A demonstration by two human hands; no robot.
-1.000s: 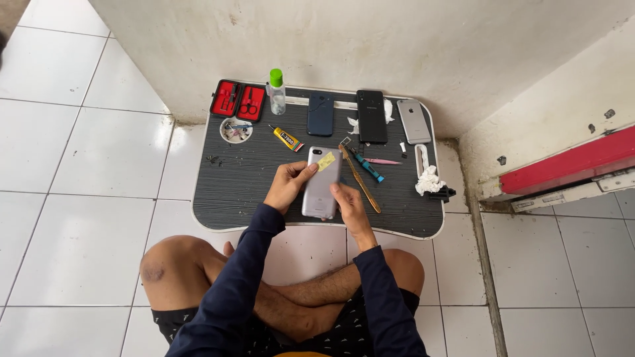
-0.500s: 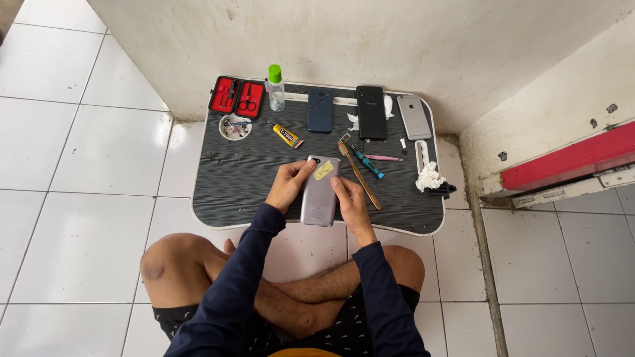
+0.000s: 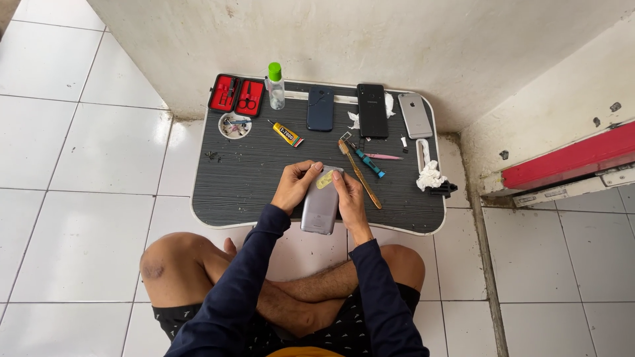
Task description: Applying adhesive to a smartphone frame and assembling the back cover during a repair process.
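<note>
Both hands clamped on grey phone [image 3: 320,206]: left hand [image 3: 295,186] steadying one edge, right hand [image 3: 349,201] bracing the other, toothbrush [image 3: 359,174] just beside right grip

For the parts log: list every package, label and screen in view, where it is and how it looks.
Glue tube: small, yellow and black, lying behind the left hand.
Bottle: clear, green cap, upright at the table's back edge.
Tool case: red inside, open, back left corner.
Sticker: yellow, on the grey phone that both hands hold.
Screens: none face up or lit.
</note>
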